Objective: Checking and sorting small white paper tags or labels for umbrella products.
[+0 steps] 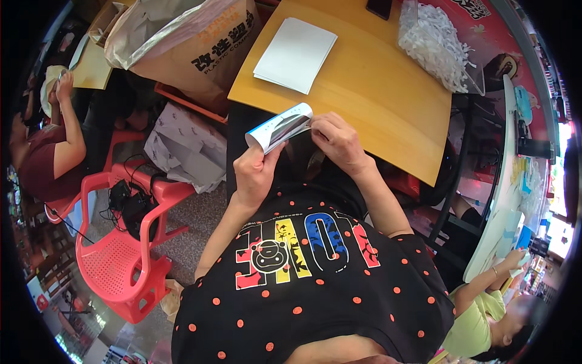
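Above the near left edge of the table, both my hands hold a curled printed sheet point(280, 124), white with blue and dark printed parts. My left hand point(253, 175) is closed on its lower left end, thumb on top. At the right end, my right hand point(341, 142) is closed, fingertips pinched together on the sheet's edge. Whether the sheet is one leaf or several cannot be made out. Just beyond it, a stack of white sheets point(296, 54) lies on the yellow table point(376, 100), its edges slightly uneven.
A clear bag of white paper strips point(431, 48) sits at the table's far right, near a dark phone point(379, 8). At left stand a large printed sack point(182, 57) and a red plastic chair point(115, 261) holding black cables. Other people sit at far left and lower right.
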Demonstrator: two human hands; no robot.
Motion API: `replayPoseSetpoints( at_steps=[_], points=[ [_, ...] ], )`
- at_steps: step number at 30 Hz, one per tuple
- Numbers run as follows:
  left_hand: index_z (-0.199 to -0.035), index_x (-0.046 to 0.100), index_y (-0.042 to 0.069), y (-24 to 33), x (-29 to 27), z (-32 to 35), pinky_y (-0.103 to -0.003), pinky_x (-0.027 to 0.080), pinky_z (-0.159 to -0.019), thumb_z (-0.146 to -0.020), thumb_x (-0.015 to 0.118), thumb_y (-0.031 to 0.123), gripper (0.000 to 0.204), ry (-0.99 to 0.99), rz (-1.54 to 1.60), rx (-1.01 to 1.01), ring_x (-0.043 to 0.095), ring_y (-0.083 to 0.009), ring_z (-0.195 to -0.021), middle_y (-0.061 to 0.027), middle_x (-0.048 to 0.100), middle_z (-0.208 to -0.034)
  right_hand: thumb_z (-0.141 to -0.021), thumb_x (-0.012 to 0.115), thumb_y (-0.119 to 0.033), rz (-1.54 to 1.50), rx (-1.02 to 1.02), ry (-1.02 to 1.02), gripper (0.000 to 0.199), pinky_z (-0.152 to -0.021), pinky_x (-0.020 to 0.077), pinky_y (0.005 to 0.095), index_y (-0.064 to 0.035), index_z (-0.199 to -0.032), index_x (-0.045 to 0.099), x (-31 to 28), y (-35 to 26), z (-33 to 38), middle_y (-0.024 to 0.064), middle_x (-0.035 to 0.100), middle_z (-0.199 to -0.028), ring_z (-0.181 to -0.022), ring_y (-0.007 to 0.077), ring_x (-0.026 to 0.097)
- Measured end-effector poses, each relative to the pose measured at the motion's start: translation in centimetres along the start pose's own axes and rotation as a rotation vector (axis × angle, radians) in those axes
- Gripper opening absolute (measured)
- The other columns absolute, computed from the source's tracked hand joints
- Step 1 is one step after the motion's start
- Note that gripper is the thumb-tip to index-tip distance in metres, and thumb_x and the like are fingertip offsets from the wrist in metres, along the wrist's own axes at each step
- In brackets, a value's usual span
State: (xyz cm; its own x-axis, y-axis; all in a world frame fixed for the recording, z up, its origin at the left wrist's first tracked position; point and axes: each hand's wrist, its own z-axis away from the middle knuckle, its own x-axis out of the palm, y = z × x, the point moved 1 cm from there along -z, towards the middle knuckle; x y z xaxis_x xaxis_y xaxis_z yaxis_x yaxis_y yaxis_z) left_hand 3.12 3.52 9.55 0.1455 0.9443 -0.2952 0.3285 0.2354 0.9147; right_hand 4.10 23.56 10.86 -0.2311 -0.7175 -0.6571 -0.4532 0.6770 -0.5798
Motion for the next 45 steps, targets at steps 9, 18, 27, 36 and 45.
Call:
replayPoseSetpoints(
  at_steps=[9, 18, 27, 36, 45],
  points=[
    [-0.108, 0.063, -0.008, 0.1, 0.1, 0.0, -0.027, 0.055, -0.075, -0.089, 0.059, -0.003, 0.020, -0.048, -0.008, 0.010, 0.068, -0.0175, -0.086, -0.0126, 0.070, -0.093, -0.067, 0.067, 0.008, -0.044, 0.022, -0.024, 0.021, -0.068, 0.0486, 0.0327, -0.0032, -0.076, 0.052, 0.2, 0.7, 0.3, 0.0090, 0.060, -0.084, -0.079, 0.0262, 0.059],
    [-0.103, 0.066, -0.004, 0.5, -0.3, -0.2, -0.028, 0.053, -0.067, -0.084, 0.066, -0.002, 0.020, -0.054, -0.196, 0.129, 0.070, -0.0205, -0.078, -0.0139, 0.070, -0.088, -0.070, 0.068, 0.005, -0.097, 0.179, -0.068, 0.019, -0.063, 0.0458, 0.0266, -0.0037, -0.077, 0.052, 0.9, 1.5, 1.1, 0.0055, 0.058, -0.076, -0.071, 0.0185, 0.058],
    [-0.095, 0.068, -0.001, 0.7, -1.0, -1.2, -0.032, 0.052, -0.062, -0.080, 0.071, 0.004, 0.016, -0.052, -0.280, 0.301, 0.068, -0.0286, -0.073, -0.0156, 0.068, -0.083, -0.084, 0.066, -0.021, -0.450, 0.733, -0.234, 0.022, -0.071, 0.0480, 0.0267, -0.0006, -0.092, 0.070, -2.0, 2.4, -0.3, 0.0055, 0.068, -0.084, -0.075, 0.0115, 0.060],
    [-0.094, 0.068, -0.001, 0.0, -1.4, -1.2, -0.033, 0.053, -0.063, -0.078, 0.072, 0.003, 0.017, -0.109, -0.309, 0.315, 0.068, -0.0287, -0.074, -0.0147, 0.069, -0.085, -0.087, 0.064, -0.016, -0.464, 0.647, -0.407, 0.018, -0.066, 0.0445, 0.0242, 0.0019, -0.089, 0.065, -1.1, 2.5, -0.3, -0.0004, 0.061, -0.075, -0.071, 0.0070, 0.053],
    [-0.096, 0.068, -0.001, -0.1, -1.9, -1.2, -0.032, 0.053, -0.065, -0.076, 0.073, 0.001, 0.020, -0.110, -0.271, 0.331, 0.069, -0.0287, -0.076, -0.0153, 0.069, -0.087, -0.087, 0.065, -0.017, -0.451, 0.729, -0.367, 0.018, -0.058, 0.0397, 0.0225, 0.0014, -0.085, 0.065, -1.2, 1.6, -0.7, -0.0032, 0.055, -0.068, -0.064, 0.0049, 0.046]
  ],
)
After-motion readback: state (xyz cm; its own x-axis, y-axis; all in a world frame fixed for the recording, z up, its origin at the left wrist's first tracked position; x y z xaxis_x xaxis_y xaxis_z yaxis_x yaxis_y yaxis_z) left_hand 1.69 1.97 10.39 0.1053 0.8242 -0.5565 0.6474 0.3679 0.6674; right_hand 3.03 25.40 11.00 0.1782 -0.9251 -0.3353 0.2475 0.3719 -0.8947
